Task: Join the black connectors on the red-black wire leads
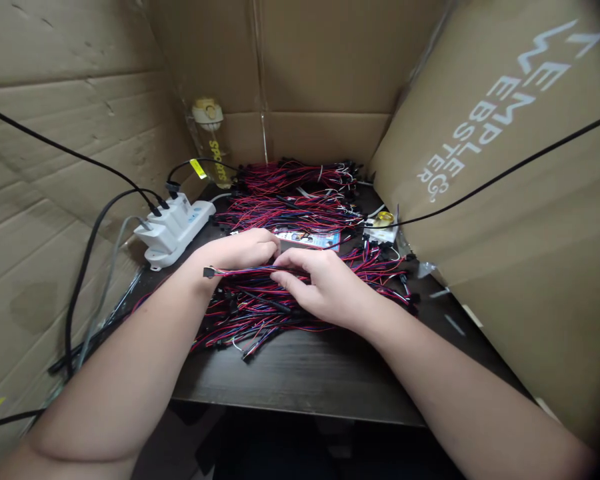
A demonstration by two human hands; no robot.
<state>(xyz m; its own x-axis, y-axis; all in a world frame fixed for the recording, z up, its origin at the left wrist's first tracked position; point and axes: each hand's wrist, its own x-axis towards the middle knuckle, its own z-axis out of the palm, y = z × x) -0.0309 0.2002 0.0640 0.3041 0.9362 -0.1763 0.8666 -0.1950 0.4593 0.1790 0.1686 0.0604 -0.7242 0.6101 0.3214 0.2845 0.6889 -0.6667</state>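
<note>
A small bundle of red, blue and black wires (240,271) with a black connector at its left end lies across my two hands. My left hand (243,250) is closed round it from above. My right hand (325,283) pinches the same bundle at its right end, fingers curled. Beneath both hands a loose heap of the same wires (260,310) spreads over the dark table (305,373). More bundled wires (295,193) are stacked behind the hands.
A white power strip (173,227) with plugged-in black cables sits at the left. A clear bottle with a yellow cap (211,140) stands at the back. A printed card (305,239) and a tape roll (384,219) lie nearby. Cardboard walls (505,200) enclose the table.
</note>
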